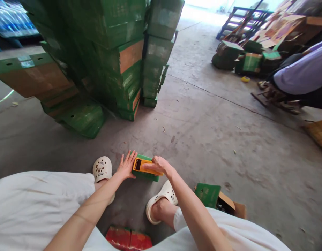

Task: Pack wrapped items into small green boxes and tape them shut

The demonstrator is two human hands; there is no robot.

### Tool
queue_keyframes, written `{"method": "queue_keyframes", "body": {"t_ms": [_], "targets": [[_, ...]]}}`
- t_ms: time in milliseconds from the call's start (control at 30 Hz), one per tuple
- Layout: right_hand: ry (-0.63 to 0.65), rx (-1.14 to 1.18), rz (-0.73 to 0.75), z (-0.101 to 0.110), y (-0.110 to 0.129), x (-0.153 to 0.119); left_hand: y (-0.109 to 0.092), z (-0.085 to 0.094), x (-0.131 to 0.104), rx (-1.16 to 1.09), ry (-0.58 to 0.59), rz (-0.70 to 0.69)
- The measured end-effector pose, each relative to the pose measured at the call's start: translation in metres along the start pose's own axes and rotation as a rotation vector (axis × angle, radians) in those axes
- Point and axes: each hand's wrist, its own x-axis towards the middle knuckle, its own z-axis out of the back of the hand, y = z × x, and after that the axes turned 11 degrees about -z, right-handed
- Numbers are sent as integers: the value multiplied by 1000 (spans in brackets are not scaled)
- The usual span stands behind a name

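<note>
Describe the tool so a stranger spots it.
From the tall green box stack, look down to the cream clogs. Between their toes sits a small green box. The tool is over it, its yellow-orange body and dark end panel distinct against the green.

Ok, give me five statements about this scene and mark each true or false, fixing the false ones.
1. The right hand is on the yellow-orange tool. True.
2. The left hand grips the same tool. False: the left hand is spread at one end of the small green box.
3. Stacked green boxes stand beyond the hands. True.
4. The shoes are black. False: the shoes are cream-coloured.
5. The red object tops the stack. False: the red object shows at the bottom of the view.
</note>
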Motion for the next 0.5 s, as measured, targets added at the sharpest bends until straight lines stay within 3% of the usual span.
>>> {"method": "queue_keyframes", "body": {"t_ms": [133, 267, 333, 433, 500], "targets": [[37, 67, 45, 4, -18, -9, -10, -2, 4, 49, -47, 17], [152, 148, -9, 17, -49, -23, -11, -4, 2, 56, -30, -2], [153, 127, -58, 23, -66, -30, -3, -12, -11, 54, 22, 75], [82, 13, -125, 25, -88, -38, 15, -27, -37, 79, 128, 297], [59, -8, -153, 22, -97, -38, 20, -30, -41, 111, 90, 327]]}}
